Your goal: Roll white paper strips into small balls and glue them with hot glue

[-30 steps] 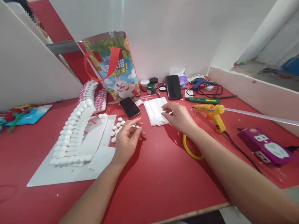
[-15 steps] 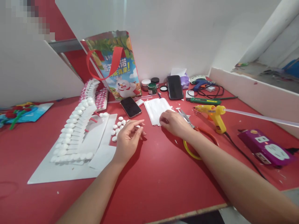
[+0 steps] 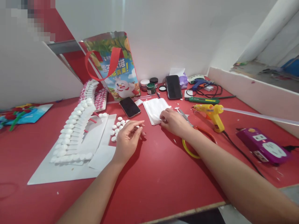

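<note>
My right hand (image 3: pixel 174 121) reaches to the near right corner of a stack of thin white sheets (image 3: pixel 155 109), fingers curled and pinched at its edge. That corner looks slightly raised. My left hand (image 3: pixel 129 137) hovers over the red table, fingers stretched forward and thumb a little apart, with nothing visible in it. Just behind it lie several round white pieces (image 3: pixel 114 132), partly covered by the hand. To the left, a curved row of white-headed pieces (image 3: pixel 67 132) rests on a white board (image 3: pixel 46 174).
Scissors (image 3: pixel 190 151) with red and yellow handles lie partly under my right forearm. Beyond are a yellow glue gun (image 3: pixel 213 115), a purple power strip (image 3: pixel 263 146), a green cutter (image 3: pixel 203 100), phones (image 3: pixel 130 107), paint jars (image 3: pixel 151 88) and a printed bag (image 3: pixel 116 71).
My right fingers have drawn the sheet's near corner up slightly and closed on it. The left hand has hardly moved. The view has shifted a little.
</note>
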Available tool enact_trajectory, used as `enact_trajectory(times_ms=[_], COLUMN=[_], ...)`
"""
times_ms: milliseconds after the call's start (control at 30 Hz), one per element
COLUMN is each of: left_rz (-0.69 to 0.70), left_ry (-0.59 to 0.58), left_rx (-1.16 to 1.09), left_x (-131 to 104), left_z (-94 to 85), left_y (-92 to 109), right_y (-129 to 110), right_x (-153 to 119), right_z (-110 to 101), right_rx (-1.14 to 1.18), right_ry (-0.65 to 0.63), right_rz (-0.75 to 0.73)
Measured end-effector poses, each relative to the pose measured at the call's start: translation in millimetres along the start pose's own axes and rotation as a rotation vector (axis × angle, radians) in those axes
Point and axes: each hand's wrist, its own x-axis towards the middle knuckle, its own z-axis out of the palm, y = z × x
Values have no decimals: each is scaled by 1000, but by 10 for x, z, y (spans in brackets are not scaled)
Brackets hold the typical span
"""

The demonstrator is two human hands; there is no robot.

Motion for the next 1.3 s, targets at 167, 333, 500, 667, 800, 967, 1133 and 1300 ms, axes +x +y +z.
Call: enact_trajectory(times_ms=[167,333,500,667,800,967,1133,1300], left_rz=[8,2,6,-1,-60,-159,-369,-436], left_ry=[-6,-17,-28,-41,-51,132,129,34], left_rx=[7,12,13,11,-11,-226,-632,-637], left_x=[4,1,5,9,-4,38,115,103], left_z=[-2,-7,-4,-2,11,10,-51,-58], left_y=[23,13,-16,-32,-21,6,81,122], right_y=[120,160,71,4,-8,-151,-203,-123], right_x=[43,46,58,92,63,-116,-255,-216], right_z=[-8,-29,5,96,68,-205,-360,-311], right_rx=[81,142,167,191,243,810,1264,1335], right_ry=[41,95,187,151,291,409,-17,-148], right_rz=[31,58,-8,-107,-83,-159,-88,-35])
